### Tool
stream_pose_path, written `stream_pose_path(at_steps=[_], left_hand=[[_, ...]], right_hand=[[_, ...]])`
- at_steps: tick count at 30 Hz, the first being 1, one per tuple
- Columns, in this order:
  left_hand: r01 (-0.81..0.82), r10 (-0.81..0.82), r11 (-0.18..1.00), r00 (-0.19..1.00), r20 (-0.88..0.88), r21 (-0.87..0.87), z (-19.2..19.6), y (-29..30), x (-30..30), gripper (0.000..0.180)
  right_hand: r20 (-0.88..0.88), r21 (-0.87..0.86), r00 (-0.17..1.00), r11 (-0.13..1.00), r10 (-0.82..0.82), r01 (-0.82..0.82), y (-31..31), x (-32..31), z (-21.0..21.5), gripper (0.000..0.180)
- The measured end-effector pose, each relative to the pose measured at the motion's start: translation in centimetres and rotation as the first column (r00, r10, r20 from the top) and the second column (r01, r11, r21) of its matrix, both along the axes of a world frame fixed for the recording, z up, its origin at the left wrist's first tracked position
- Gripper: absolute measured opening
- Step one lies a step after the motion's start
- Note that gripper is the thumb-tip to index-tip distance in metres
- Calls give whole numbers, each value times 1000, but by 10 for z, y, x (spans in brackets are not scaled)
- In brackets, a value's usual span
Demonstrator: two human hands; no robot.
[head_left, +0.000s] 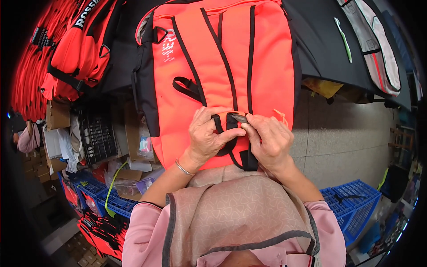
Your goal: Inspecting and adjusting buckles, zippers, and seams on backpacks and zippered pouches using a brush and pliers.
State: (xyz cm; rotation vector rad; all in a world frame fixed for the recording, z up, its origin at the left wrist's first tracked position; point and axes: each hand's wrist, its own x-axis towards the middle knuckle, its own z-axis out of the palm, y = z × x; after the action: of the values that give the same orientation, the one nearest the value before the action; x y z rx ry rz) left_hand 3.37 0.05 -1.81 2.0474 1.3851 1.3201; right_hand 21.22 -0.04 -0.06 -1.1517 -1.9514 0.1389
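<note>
An orange-red backpack [271, 75] with black side panels lies in front of me, its two shoulder straps [231, 35] edged in black and running down toward my hands. My left hand [207, 135] grips the lower end of a strap [231, 121], thumb and fingers pinched around its black webbing. Close beside it, my right hand [269, 138] is closed on a small pointed metal tool, which looks like thread snips [240, 118]. The tool's tip touches the black webbing. A black webbing loop [247, 162] hangs below, between my hands. Part of the tool is hidden by my fingers.
Orange-red bags [73, 66] are piled at the far left on the black-covered table [318, 44]. To the right lie a green-and-white toothbrush [342, 40] and a grey bag piece [373, 49]. Blue crates [356, 200] stand low at the right, with more [91, 184] at the left.
</note>
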Motion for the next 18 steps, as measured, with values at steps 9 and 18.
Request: stream_pose_path(at_steps=[9,18], left_hand=[[62,-61,998,998,-33,6,-1,1,-3,43],[95,-95,995,994,-58,-4,-2,2,-3,43]], right_hand=[[-515,-576,828,804,-220,-145,-4,-6,3,9],[-389,-390,911,871,139,-300,13,3,22,40]])
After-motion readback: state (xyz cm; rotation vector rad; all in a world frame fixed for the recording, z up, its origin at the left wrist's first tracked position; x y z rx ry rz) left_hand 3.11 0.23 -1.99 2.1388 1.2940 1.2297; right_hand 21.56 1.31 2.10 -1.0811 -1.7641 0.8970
